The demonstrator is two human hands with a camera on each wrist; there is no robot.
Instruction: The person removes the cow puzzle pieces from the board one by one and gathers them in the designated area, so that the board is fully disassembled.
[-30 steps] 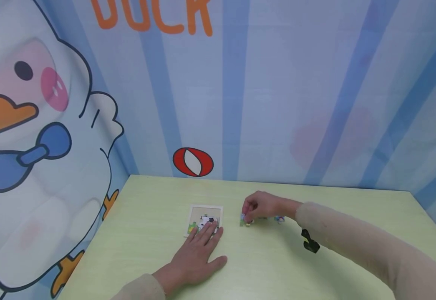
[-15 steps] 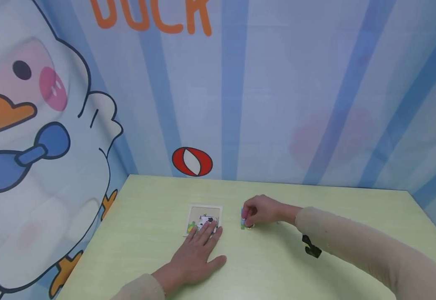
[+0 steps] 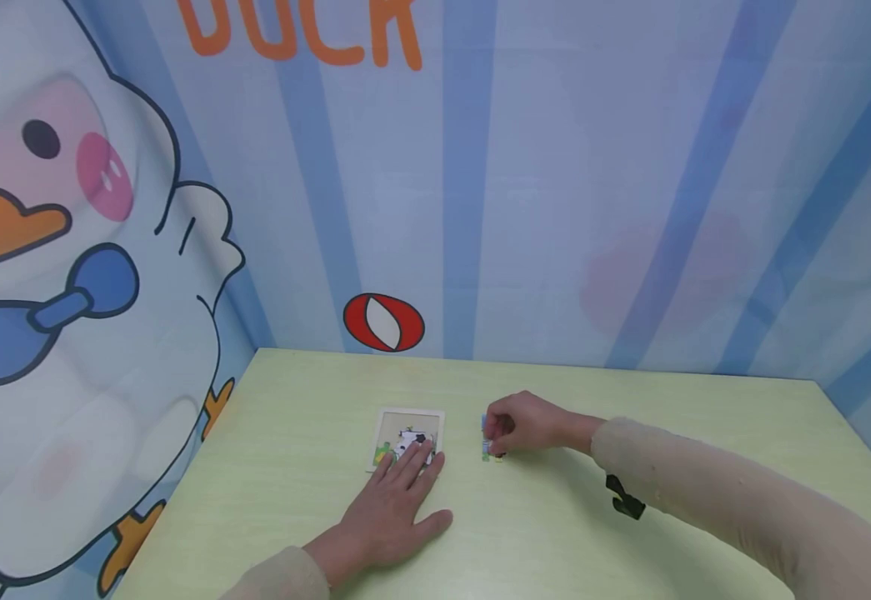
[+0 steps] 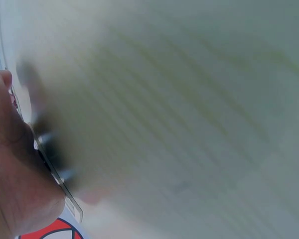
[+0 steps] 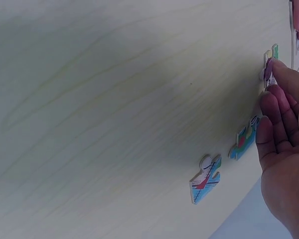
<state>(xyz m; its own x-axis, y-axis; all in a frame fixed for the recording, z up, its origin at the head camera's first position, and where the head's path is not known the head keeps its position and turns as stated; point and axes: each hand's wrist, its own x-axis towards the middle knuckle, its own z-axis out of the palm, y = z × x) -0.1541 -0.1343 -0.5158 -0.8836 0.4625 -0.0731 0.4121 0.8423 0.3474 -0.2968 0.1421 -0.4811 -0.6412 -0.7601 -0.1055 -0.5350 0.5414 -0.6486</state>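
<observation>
My left hand (image 3: 397,512) rests with fingers spread on the lower part of a white-rimmed puzzle board (image 3: 412,412), where a cow picture (image 3: 407,439) partly shows. To the right of the board, my right hand (image 3: 528,421) has its thumb and fingers curled at a small colourful puzzle piece (image 3: 485,455). In the right wrist view, the thumb and fingertips pinch this puzzle piece (image 5: 275,51) at the table surface, covering part of it. The left wrist view catches only part of the left hand (image 4: 17,169) and the board's edge (image 4: 74,205).
Two loose puzzle pieces, one blue and red (image 5: 243,141) and one with a pointed end (image 5: 206,181), lie near the right hand. They sit on a pale yellow-green table (image 3: 315,392). A fabric backdrop (image 3: 540,208) with a duck print stands behind and to the left.
The right hand has shifted very slightly right and down, staying at the puzzle piece. Loose pieces visible beneath its wrist earlier are now hidden in the head view. The left hand stays still.
</observation>
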